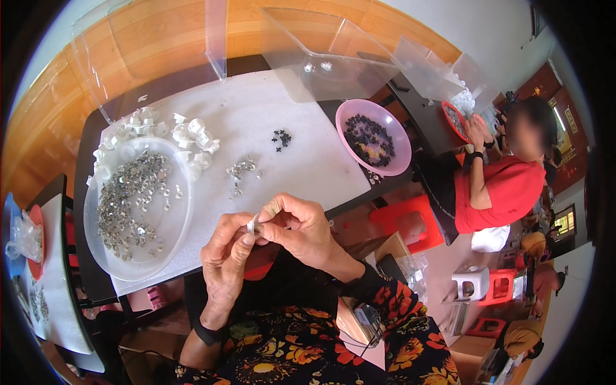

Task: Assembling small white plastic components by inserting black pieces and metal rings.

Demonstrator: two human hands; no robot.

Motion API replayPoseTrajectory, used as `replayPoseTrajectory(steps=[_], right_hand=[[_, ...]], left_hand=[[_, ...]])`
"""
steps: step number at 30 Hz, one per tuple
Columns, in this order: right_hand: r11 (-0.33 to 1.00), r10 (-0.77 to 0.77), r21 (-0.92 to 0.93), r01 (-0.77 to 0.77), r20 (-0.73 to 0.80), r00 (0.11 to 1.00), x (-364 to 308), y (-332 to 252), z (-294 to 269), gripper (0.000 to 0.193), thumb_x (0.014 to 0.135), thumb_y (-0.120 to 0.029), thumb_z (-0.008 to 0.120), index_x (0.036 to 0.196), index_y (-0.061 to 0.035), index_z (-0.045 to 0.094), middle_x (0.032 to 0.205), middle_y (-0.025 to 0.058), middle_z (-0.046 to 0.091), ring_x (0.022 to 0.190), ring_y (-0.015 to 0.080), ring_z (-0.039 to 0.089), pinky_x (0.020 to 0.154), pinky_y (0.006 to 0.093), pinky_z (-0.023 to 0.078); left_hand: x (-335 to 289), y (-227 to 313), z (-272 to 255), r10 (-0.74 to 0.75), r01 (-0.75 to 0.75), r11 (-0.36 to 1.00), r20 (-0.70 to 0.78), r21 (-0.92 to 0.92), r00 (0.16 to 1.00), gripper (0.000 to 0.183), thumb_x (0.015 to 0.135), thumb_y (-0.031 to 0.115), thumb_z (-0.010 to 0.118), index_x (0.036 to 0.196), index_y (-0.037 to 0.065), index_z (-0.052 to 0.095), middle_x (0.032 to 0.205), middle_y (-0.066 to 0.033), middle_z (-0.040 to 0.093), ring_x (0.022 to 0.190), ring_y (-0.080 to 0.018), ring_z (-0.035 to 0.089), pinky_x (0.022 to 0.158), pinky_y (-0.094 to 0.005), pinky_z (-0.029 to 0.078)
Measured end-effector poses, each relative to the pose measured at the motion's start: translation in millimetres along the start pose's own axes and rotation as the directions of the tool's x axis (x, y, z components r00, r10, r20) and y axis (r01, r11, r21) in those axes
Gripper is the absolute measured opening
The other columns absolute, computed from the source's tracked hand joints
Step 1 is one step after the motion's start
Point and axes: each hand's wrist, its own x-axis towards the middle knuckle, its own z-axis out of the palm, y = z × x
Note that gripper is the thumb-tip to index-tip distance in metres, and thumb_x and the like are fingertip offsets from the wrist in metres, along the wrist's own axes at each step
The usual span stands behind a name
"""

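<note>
Above the near edge of the table, my left hand [226, 249] pinches a small white plastic piece [251, 226] between thumb and fingers. My right hand [300, 232] meets it there, its thumb and forefinger closed on the same piece. Fingertips cover much of it, so its full shape is hidden. Just beyond my hands lies a small heap of shiny metal parts [242, 168]. Farther back is a little cluster of black parts [281, 140]. On the left, a clear round tray [186, 221] holds many metal pieces, with a pile of white plastic pieces [196, 135] behind it.
A pink basin [402, 144] with black parts stands at the table's right corner. Clear plastic bins [301, 61] rise along the back. A red stool [410, 224] is below to the right. A person in a red shirt [497, 189] works at another table.
</note>
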Motion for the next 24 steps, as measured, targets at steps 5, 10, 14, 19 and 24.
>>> replayPoseTrajectory(steps=[5, 10, 14, 19, 24], right_hand=[[0.977, 0.06, 0.204, -0.059, 0.003, 0.998, 0.8, 2.2, -5.3, 0.006, 0.088, 0.0, 0.06, 0.089, 0.0029, 0.056, 0.087, 0.0082, 0.063, 0.072, 0.01, 0.06, 0.063, 0.0238, 0.052], [0.984, -0.079, -0.16, 0.081, 0.021, 0.997, 0.3, -16.9, -2.1, 0.006, 0.087, 0.002, 0.059, 0.092, 0.0026, 0.057, 0.084, 0.0075, 0.062, 0.069, 0.0095, 0.06, 0.058, 0.0235, 0.05], [0.822, -0.246, -0.501, 0.273, 0.121, 0.962, 5.6, -17.3, -11.6, 0.013, 0.082, 0.001, 0.061, 0.095, -0.0022, 0.06, 0.079, 0.0061, 0.059, 0.061, 0.0105, 0.056, 0.053, 0.0252, 0.046], [0.761, -0.222, -0.584, 0.283, 0.177, 0.959, 10.0, -24.6, -9.8, 0.015, 0.079, -0.002, 0.063, 0.093, -0.0063, 0.061, 0.077, 0.0045, 0.057, 0.058, 0.0143, 0.055, 0.053, 0.0272, 0.046], [0.599, -0.352, -0.685, 0.415, 0.241, 0.905, 12.1, -24.6, -11.9, 0.015, 0.076, -0.003, 0.063, 0.089, -0.0087, 0.06, 0.075, 0.0031, 0.056, 0.06, 0.0205, 0.056, 0.056, 0.031, 0.046]], left_hand=[[5.4, 11.8, 5.7, 0.004, -0.007, 0.977, 0.015, 0.214, 1.0, 0.025, 0.094, 0.014, 0.054, 0.11, -0.004, 0.058, 0.095, -0.0076, 0.06, 0.078, -0.0139, 0.059, 0.071, -0.0274, 0.051], [13.5, 7.6, -3.7, -0.207, 0.203, 0.929, 0.02, -0.311, 0.978, 0.03, 0.095, 0.023, 0.053, 0.11, -0.003, 0.058, 0.088, -0.0099, 0.062, 0.073, -0.017, 0.061, 0.064, -0.0291, 0.051], [14.0, 6.3, -6.9, -0.28, 0.278, 0.891, 0.046, -0.359, 0.959, 0.035, 0.094, 0.027, 0.054, 0.112, -0.003, 0.057, 0.089, -0.0113, 0.063, 0.071, -0.0188, 0.061, 0.061, -0.0311, 0.052], [13.2, 6.1, -7.5, -0.293, 0.285, 0.894, 0.029, -0.347, 0.956, 0.034, 0.094, 0.027, 0.055, 0.112, -0.002, 0.058, 0.088, -0.0114, 0.063, 0.071, -0.0189, 0.061, 0.061, -0.0316, 0.052], [12.4, 2.7, -6.1, -0.288, 0.282, 0.893, 0.034, -0.351, 0.957, 0.033, 0.093, 0.026, 0.056, 0.111, -0.002, 0.059, 0.088, -0.0115, 0.064, 0.07, -0.0187, 0.061, 0.061, -0.0316, 0.052]])
